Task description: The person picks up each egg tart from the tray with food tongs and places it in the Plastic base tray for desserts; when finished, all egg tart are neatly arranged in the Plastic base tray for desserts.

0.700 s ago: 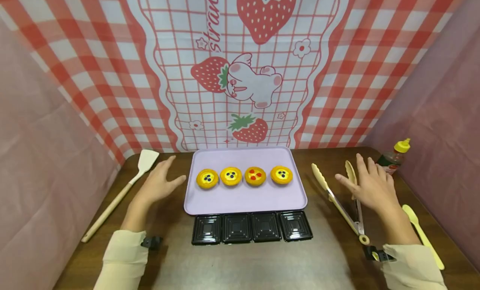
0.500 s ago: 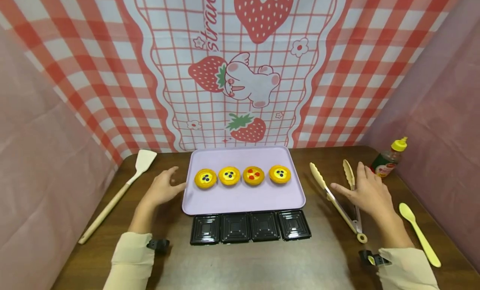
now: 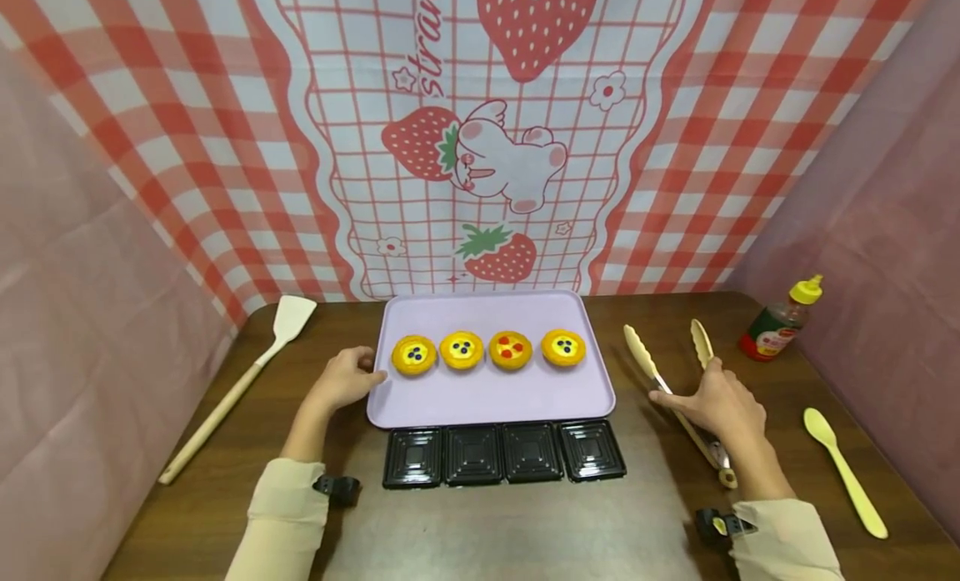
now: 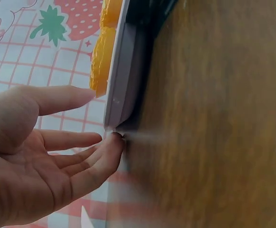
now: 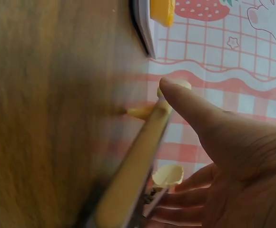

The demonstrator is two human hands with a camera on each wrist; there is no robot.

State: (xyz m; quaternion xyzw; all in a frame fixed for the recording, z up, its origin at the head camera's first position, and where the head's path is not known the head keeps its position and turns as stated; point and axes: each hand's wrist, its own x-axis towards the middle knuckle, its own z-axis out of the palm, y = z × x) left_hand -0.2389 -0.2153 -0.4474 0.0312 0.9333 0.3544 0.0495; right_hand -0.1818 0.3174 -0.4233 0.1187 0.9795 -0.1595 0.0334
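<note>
My left hand (image 3: pixel 343 381) reaches to the left edge of a lilac tray (image 3: pixel 487 404), thumb over the rim and fingertips just outside it. In the left wrist view a gap shows between thumb and fingers, with the tray's corner (image 4: pixel 120 97) close by them. Several egg tarts lie in a row on the tray, one topped with red pieces (image 3: pixel 511 351), the others with dark blue berries (image 3: pixel 461 351). My right hand (image 3: pixel 726 404) straddles the spread tongs (image 3: pixel 641 353). Its thumb extends along one arm of the tongs (image 5: pixel 134 171), its fingers beside the other.
Several black square plastic trays (image 3: pixel 474 457) line the lilac tray's front edge. A white spatula (image 3: pixel 247 381) lies at the left, a pale yellow spoon (image 3: pixel 846 474) at the right. Behind it stands a yellow-capped sauce bottle (image 3: pixel 780 321). A checked cloth (image 3: pixel 667 147) hangs behind the table.
Both hands have come down and inward. The left has moved right to the tray's edge, while the right has dropped left over the tongs, away from the bottle.
</note>
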